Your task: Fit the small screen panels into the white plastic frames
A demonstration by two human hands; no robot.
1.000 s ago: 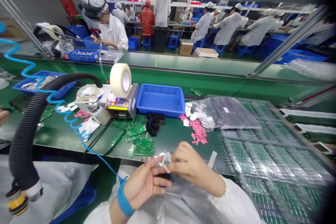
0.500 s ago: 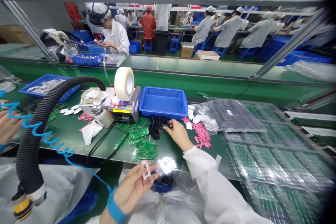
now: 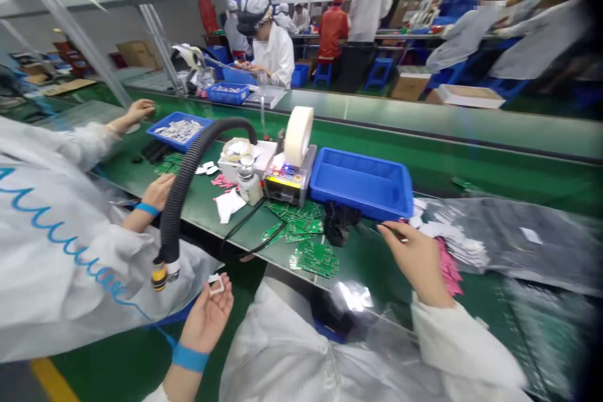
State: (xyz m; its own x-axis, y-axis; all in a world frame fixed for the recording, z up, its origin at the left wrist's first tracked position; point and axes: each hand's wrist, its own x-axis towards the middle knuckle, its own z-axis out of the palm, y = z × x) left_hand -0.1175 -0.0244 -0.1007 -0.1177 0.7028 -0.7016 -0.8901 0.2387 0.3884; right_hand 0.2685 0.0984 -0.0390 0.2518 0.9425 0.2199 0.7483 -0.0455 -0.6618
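Left hand (image 3: 207,314) grip holds white frame (image 3: 215,278); black parts (image 3: 338,225) left of nearer right hand (image 3: 417,260); its grip: cannot tell.

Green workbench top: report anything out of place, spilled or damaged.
One mild oddity: a thin black cable appears to lie over the loose, fanned-out green circuit boards in front of the grey tape dispenser, where it might snag them. No spill or damage shows, though blur hides detail at the right.
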